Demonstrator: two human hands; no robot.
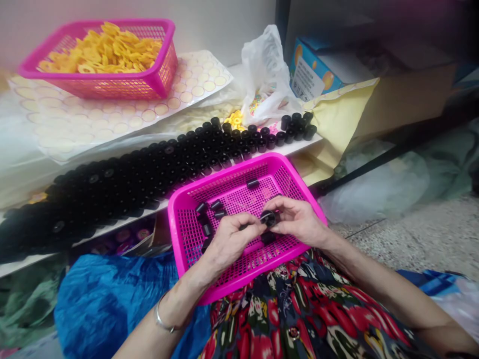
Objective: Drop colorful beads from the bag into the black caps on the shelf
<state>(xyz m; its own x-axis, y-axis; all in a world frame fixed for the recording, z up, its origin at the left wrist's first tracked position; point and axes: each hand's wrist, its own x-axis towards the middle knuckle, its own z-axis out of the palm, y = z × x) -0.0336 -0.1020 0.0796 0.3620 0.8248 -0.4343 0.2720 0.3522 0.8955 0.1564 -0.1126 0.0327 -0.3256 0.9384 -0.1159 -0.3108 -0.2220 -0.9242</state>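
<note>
A small black cylindrical cap [268,218] is pinched in the fingers of my right hand [297,220], its round hollow end turned towards my left side. My left hand [236,233] is closed, with thumb and fingertips pressed together at the cap's open end. Whatever sits in that pinch is too small to make out. Both hands are over a bright pink plastic basket [172,224] resting on my lap. Several loose black caps [207,229] lie inside it, mostly at the left, with one more cap [253,184] near the far wall.
Dense rows of black caps [149,167] stand along the white shelf ahead. Behind them sits another pink basket [164,80] full of yellow ring-shaped pieces [108,50]. A white plastic bag [264,75] and a blue box [318,70] are farther right. Blue plastic sheeting [112,294] lies at left.
</note>
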